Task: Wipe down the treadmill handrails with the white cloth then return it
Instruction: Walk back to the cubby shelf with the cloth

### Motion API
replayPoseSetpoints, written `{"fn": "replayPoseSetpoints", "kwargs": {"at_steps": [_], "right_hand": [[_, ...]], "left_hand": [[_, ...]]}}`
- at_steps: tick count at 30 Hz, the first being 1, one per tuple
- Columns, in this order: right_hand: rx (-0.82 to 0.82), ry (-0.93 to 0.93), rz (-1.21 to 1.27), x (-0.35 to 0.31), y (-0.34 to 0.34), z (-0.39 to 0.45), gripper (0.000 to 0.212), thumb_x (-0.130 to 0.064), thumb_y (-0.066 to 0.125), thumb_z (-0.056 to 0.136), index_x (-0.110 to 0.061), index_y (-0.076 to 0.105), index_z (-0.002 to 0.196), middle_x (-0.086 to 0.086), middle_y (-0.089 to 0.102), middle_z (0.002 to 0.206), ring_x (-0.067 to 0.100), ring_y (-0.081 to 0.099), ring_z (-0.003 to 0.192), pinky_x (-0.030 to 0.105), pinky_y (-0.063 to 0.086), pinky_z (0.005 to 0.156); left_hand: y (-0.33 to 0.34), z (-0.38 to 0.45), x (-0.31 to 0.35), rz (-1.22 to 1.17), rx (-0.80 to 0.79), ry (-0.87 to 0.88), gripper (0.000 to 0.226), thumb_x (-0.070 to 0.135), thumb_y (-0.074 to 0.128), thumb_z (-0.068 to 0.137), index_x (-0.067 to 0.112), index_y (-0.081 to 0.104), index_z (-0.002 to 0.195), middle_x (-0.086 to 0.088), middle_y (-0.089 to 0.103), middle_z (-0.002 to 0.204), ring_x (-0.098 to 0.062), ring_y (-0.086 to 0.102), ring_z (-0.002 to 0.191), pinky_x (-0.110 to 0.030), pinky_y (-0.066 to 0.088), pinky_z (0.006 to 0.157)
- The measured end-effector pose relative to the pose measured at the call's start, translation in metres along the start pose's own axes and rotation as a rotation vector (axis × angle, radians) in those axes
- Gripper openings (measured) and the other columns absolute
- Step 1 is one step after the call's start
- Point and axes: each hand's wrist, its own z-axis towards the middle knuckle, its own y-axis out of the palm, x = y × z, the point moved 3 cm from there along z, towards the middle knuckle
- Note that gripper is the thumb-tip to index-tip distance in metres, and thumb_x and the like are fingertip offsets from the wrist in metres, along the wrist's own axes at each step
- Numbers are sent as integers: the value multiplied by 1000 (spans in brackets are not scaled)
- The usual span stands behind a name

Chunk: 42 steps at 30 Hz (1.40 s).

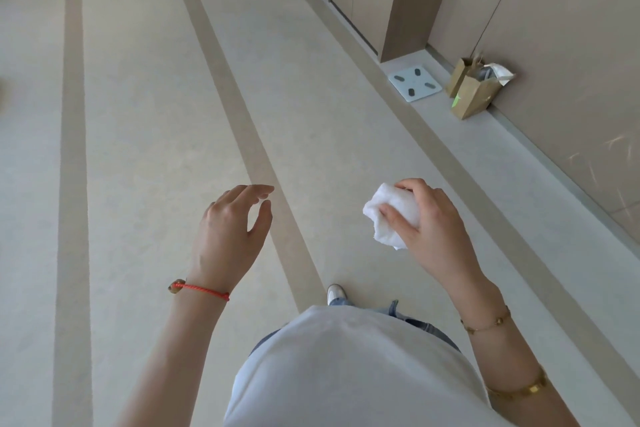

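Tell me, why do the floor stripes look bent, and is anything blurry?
Head view: the wide lens fans the tan floor stripes outward; soft even light, no glare; the crumpled white cloth in the right hand is sharp, and so is the left hand.

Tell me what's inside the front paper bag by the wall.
The front paper bag stands open; grey items and white paper poke above its rim. Whatever sits lower is hidden by its sides.
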Motion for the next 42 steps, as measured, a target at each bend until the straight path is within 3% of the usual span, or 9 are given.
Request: {"fn": "replayPoseSetpoints", "kwargs": {"at_steps": [7, 19, 24, 30, 42], "right_hand": [[-51, -36, -10, 17, 7, 132, 36, -51, 56, 91, -25, 53, 115, -8, 62, 103, 16, 51, 93, 37, 47, 77], [-114, -50, -16, 19, 75, 355, 35, -51, 57, 90, -24, 54, 113, -7, 62, 101, 16, 52, 93, 36, 47, 77], [-58, -51, 8, 6, 91, 478, 38, -54, 54, 89, -25, 54, 113, -9, 61, 101, 15, 52, 92, 35, 45, 78], [-13, -36, 8, -6, 101, 594, 39, -57, 52, 90, -27, 52, 114, -10, 60, 101, 14, 52, 93, 34, 47, 78], [-11, -10, -23, 23, 138, 817, 48, -62, 47, 87, -24, 54, 116, -10, 62, 106, 13, 54, 94, 31, 48, 79]], "left_hand": [[30, 104, -15, 8, 35, -62, 20, 6, 61, 92, 10, 71, 109, -1, 72, 100, -20, 69, 92, -37, 56, 79], [86, 321, -89, 1, 58, -55, 20, 5, 61, 92, 9, 71, 109, -2, 72, 100, -20, 70, 91, -38, 57, 80], [94, 444, -117, 12, 57, -13, 20, 2, 63, 90, 8, 71, 108, -2, 73, 98, -21, 70, 90, -35, 56, 79], [106, 567, -143, -5, 34, 29, 20, 2, 63, 90, 7, 71, 109, -4, 73, 99, -23, 70, 91, -43, 57, 80], [174, 792, -192, -26, -16, 42, 21, 5, 61, 92, 9, 70, 111, -2, 72, 101, -22, 69, 93, -43, 57, 81]]}}
